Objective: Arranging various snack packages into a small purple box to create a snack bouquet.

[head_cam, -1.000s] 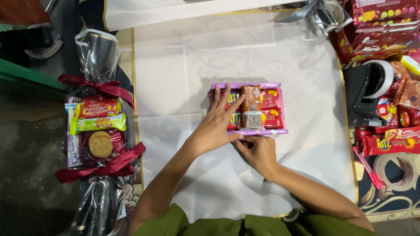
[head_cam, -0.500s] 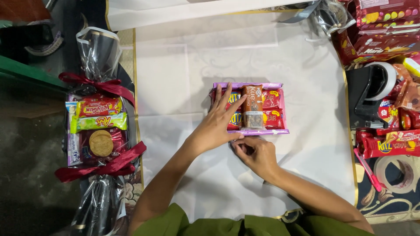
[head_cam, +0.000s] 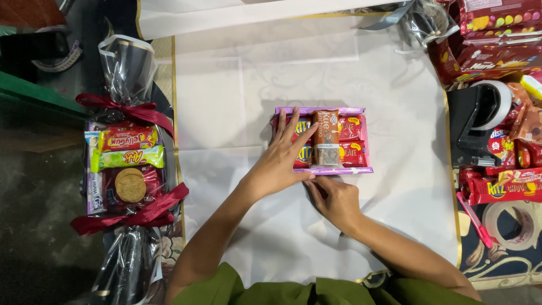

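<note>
The left grip (head_cam: 279,161) lies flat on the snack bundle (head_cam: 322,140), which rests mid-sheet on the wrapping paper (head_cam: 237,85). The right grip (head_cam: 333,197) touches the bundle's near edge. Far left of both lies a wrapped parcel (head_cam: 127,169); far right, a tape dispenser (head_cam: 480,121) among snack packs (head_cam: 502,189).

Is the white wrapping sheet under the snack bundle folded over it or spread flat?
Spread flat: the white sheet lies open on all sides of the snack bundle, none covering it.
</note>
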